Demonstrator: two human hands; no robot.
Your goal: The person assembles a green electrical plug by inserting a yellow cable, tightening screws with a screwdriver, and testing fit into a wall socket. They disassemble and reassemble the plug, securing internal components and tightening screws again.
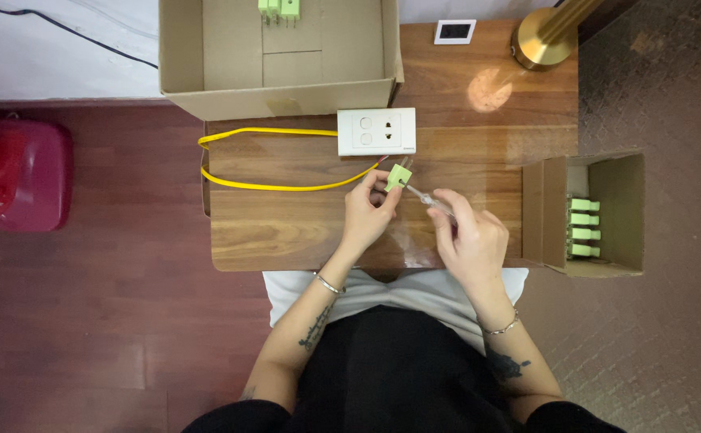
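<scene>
Two hands work over the near middle of the wooden tabletop [286, 232], each forearm coming up from the near edge with a thin bracelet at the wrist. The left hand [365, 216] is bent inward, its fingers [378, 183] pinched around one small green plug [399, 176] held just above the wood. The right hand [469, 240] is curled, fingers closed around one slim screwdriver [429, 200] with a clear handle, whose tip points up-left and meets the plug. Just beyond the plug, near the middle of the tabletop, lies one white socket plate [377, 131], and one yellow cable [270, 160] loops from it toward the left edge and back toward the plug. Off the right edge stands one small cardboard box [615, 212], open, with four green plugs [583, 228] stacked in a row inside. At the far left edge sits one larger open cardboard box [278, 60] with two or three more green pieces [279, 10] at its far wall; the exact count cannot be told. At the far right corner are one brass lamp base [544, 38] and one small white frame [454, 31].
</scene>
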